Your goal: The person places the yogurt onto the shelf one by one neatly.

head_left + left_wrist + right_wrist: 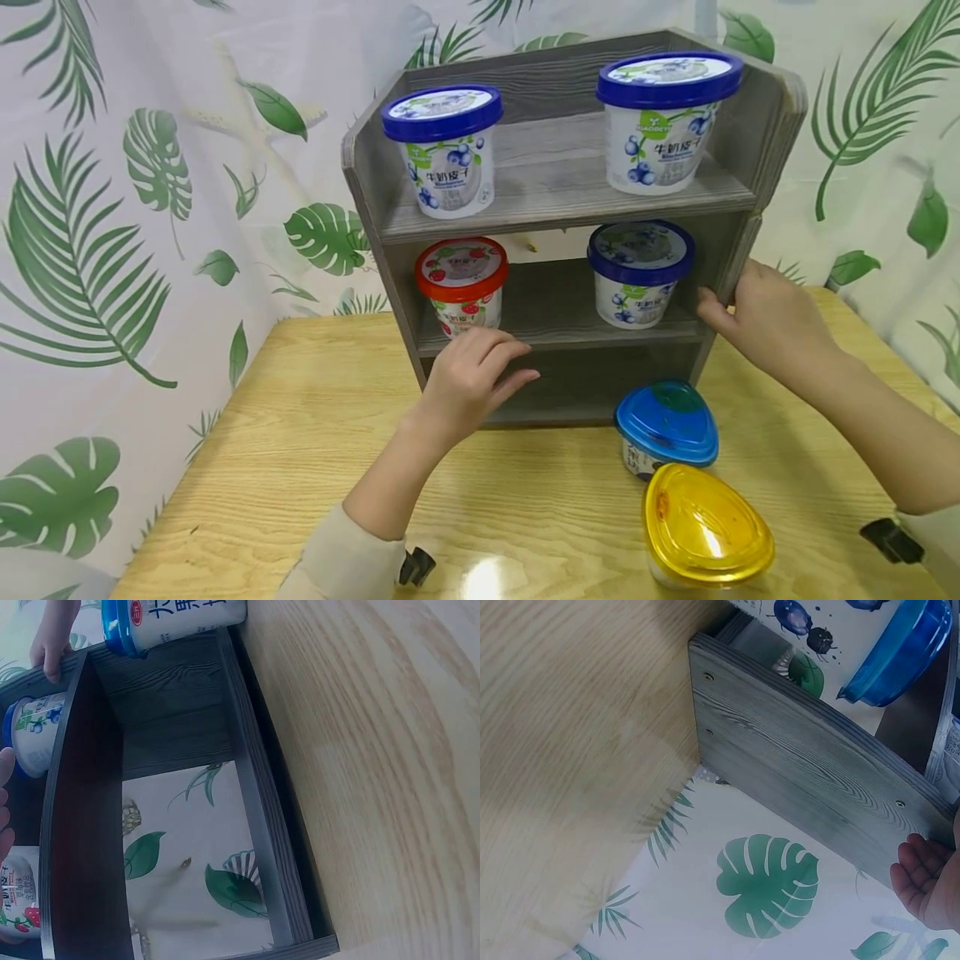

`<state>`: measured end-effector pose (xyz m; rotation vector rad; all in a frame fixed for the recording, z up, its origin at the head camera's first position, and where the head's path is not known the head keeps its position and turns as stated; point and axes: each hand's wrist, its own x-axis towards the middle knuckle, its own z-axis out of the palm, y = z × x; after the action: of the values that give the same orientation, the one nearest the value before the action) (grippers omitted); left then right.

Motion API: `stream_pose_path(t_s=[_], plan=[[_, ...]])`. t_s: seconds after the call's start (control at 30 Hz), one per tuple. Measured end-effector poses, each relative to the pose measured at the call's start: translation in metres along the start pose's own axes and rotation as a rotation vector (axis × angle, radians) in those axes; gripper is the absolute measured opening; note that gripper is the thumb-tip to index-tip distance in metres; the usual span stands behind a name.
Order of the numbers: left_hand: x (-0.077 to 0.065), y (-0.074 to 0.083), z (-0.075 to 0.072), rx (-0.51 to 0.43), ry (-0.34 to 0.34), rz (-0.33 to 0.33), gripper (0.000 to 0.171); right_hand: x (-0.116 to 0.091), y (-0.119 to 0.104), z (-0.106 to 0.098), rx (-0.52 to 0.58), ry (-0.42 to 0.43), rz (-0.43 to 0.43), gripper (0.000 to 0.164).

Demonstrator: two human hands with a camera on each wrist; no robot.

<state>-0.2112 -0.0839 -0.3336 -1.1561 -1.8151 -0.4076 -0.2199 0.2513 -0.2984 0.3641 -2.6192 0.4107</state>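
A grey wooden shelf unit (570, 167) stands on the table. My left hand (468, 379) hovers before its middle shelf, just below a red-lidded strawberry tub (462, 275), with thumb and fingers apart and nothing between them. At the unit's right side, my right hand (776, 317) grips the side panel (810, 742), thumb at the front edge and fingers along the outer face. Close to that hand is a small blue-lidded blueberry tub (637, 275) on the middle shelf. Two larger blueberry tubs, one left (446, 154) and one right (663, 125), occupy the top shelf.
On the table before the unit's right side sit a blue-lidded tub (667, 425) and a yellow-lidded tub (705, 529), both with rounded triangular lids. Bare wood tabletop (315, 417) lies to the left. A leaf-patterned curtain (225, 167) hangs behind.
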Motion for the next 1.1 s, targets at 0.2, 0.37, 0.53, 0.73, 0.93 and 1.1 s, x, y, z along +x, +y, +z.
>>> stream_pose_path(t_s=[0.2, 0.37, 0.53, 0.73, 0.93, 1.1], plan=[[-0.001, 0.002, 0.004, -0.012, -0.016, 0.017, 0.033, -0.001, 0.0, 0.0, -0.007, 0.007, -0.002, 0.028], [-0.001, 0.003, 0.007, -0.015, -0.026, 0.017, 0.035, 0.0, -0.001, 0.001, 0.004, 0.018, -0.01, 0.029], [-0.002, 0.005, 0.011, -0.019, -0.031, 0.025, 0.038, 0.001, -0.002, 0.001, 0.007, 0.026, -0.013, 0.028], [-0.004, 0.008, 0.017, -0.014, -0.051, 0.041, 0.04, 0.001, -0.001, 0.002, 0.01, 0.023, -0.009, 0.028], [-0.007, 0.014, 0.025, 0.0, -0.082, 0.069, 0.039, 0.0, 0.0, 0.002, 0.019, 0.023, -0.001, 0.027], [-0.01, 0.018, 0.032, -0.035, -0.118, 0.084, 0.04, 0.0, 0.001, 0.003, 0.017, 0.028, -0.006, 0.027]])
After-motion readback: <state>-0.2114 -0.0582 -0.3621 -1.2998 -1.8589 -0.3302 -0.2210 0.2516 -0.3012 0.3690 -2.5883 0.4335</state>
